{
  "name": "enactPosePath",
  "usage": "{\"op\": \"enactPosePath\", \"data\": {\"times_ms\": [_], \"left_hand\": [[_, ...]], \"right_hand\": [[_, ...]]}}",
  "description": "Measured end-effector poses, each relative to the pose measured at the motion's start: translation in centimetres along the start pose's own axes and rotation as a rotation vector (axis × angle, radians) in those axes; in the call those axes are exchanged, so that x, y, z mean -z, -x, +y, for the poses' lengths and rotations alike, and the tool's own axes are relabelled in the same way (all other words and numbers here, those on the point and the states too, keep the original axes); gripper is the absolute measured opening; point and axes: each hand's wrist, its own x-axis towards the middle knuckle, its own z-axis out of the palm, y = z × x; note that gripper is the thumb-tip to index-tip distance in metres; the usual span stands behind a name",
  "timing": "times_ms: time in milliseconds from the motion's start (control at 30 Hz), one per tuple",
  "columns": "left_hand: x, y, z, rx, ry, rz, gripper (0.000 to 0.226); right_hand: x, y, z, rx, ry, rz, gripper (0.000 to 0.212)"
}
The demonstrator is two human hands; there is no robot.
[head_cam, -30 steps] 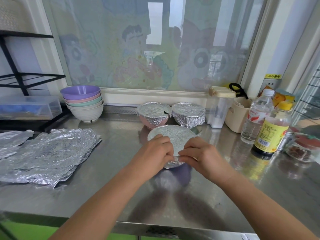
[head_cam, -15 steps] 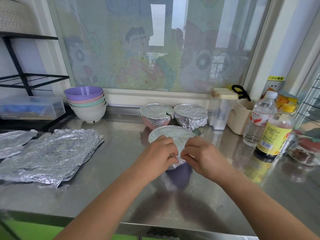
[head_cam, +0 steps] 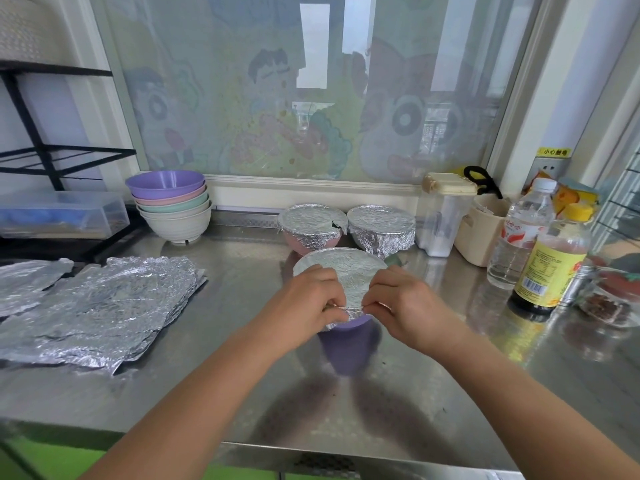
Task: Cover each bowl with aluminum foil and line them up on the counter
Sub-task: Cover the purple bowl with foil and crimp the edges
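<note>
Both hands pinch foil at near rim of purple bowl (head_cam: 348, 325) mid-counter (head_cam: 242, 393): left hand (head_cam: 306, 303) and right hand (head_cam: 401, 303) curled on the foil cover (head_cam: 346, 268). Two foil-covered bowls (head_cam: 346, 226) just behind. Bowl stack (head_cam: 171, 206) back left, foil sheets (head_cam: 100, 306) left, bottles (head_cam: 540, 258) right.

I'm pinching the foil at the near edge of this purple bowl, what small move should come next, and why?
Probably fold that pinched edge down and press it against the bowl's wall. Your left hand and right hand pinch the foil at the near rim of the purple bowl, whose wall below shows bare, unlike the wrapped bowl behind.
</note>
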Motion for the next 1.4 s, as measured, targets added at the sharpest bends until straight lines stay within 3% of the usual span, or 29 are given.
{"op": "enactPosePath", "data": {"times_ms": [133,433,667,900,1400], "left_hand": [[-0.2,-0.2,0.5,-0.007,-0.006,0.000,0.013],[0.5,0.3,-0.6,0.024,-0.001,0.000,0.013],[-1.0,0.1,1.0,0.075,-0.038,0.070,0.019],[0.3,0.1,0.4,0.060,-0.032,0.014,0.017],[0.1,0.4,0.2,0.033,-0.054,0.055,0.021]], "right_hand": [[-0.3,0.0,-0.7,-0.005,-0.013,-0.015,0.025],[0.0,0.6,1.3,-0.037,0.006,-0.001,0.007],[-0.3,0.0,0.3,-0.033,0.012,-0.004,0.008],[0.0,0.7,1.0,-0.046,-0.017,-0.021,0.009],[-0.7,0.9,1.1,-0.064,-0.030,0.029,0.010]]}}
